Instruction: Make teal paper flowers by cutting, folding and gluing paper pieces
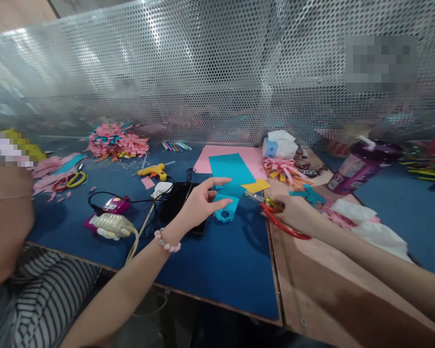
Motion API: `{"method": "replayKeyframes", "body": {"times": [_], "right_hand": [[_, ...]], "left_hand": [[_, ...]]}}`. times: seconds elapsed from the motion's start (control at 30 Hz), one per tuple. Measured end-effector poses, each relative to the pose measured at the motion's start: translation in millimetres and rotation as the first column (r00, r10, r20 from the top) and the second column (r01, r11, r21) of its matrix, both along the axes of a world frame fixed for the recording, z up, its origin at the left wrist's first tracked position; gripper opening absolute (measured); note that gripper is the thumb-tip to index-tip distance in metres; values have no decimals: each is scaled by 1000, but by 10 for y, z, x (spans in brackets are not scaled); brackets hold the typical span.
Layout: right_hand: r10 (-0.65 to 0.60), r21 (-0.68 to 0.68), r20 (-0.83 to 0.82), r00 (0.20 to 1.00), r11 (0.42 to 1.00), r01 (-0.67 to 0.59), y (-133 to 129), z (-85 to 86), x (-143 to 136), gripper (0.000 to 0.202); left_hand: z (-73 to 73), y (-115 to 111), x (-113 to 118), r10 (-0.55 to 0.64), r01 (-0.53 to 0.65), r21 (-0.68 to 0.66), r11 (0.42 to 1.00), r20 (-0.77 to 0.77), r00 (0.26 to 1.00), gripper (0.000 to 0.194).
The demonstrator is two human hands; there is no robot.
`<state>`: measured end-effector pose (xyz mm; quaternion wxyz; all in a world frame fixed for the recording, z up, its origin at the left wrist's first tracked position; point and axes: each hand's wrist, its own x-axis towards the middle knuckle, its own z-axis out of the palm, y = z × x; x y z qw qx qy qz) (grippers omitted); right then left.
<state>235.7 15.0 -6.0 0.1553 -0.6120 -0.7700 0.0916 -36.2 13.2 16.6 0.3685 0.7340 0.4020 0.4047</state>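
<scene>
We see a perforated metal panel (210,63), which stands behind the blue table (217,270). In front of it we find several markers (176,146), lying side by side, and near them a yellow glue gun (153,170). Farther left we notice red-and-yellow scissors (68,182). On the right we have a purple cup (360,166) with a white straw (367,143).

Moderate, even light falls over my desk (217,275), while bright glare streaks the perforated metal panel (232,58). A soft shadow lies near my right hand (299,212); beneath the desk it's dark. My wide view stretches toward its edges, and pixelated blocks mask patches.
</scene>
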Motion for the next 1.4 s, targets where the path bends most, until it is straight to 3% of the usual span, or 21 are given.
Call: {"method": "replayKeyframes", "body": {"times": [0.1, 0.2, 0.37, 0.53, 0.67, 0.73, 0.8, 0.87, 0.93, 1.0, 1.13, 1.23, 1.4], "right_hand": [[15, 14, 95, 995, 1000, -17, 255, -54, -89, 27], [-53, 47, 217, 975, 998, 44, 505, -101, -156, 30], [-10, -2, 227, 974, 1000, 10, 785, -142, -179, 37], [49, -1, 304, 951, 999, -52, 756, -104, -219, 36], [11, 138, 353, 935, 988, -64, 552, 59, -344, 39], [55, 134, 185, 981, 988, -81, 435, 177, -426, 41], [119, -48, -188, 975, 990, -130, 331, 274, -505, 41], [116, -235, -555, 824, 928, -289, 255, 312, -568, 36], [69, -297, -756, 651, 850, -435, 216, 287, -605, 30], [16, -313, -829, 559, 815, -488, 208, 224, -618, 31], [-72, -333, -864, 498, 824, -459, 228, 113, -608, 34], [-75, -309, -870, 487, 854, -420, 242, 56, -597, 32], [36, -186, -844, 535, 916, -357, 267, -40, -604, 32]], "left_hand": [[-31, 30, -5, 26, -26, 29, 999, 10, 1000, 39], [-53, 52, -6, 29, -30, 22, 999, 20, 999, 38], [-37, 46, 6, -37, 37, -4, 999, 72, 997, 41], [-18, 28, 21, -67, 69, -24, 997, 80, 995, 36], [-16, 16, 39, -69, 70, -6, 998, 91, 994, 24], [-19, 11, 51, -84, 85, -11, 996, 96, 992, 19], [-26, 8, 61, -109, 113, -36, 993, 99, 989, 18], [-41, 9, 66, -127, 132, -58, 990, 77, 989, 20], [-62, 14, 66, -128, 129, -51, 990, 27, 991, 20], [-85, 21, 64, -115, 115, -27, 993, -24, 993, 21], [-115, 30, 71, -138, 138, -32, 990, -11, 990, 27], [-121, 27, 87, -152, 151, -35, 988, -27, 988, 28], [-122, 34, 84, -81, 83, 23, 996, -56, 995, 26]]}}
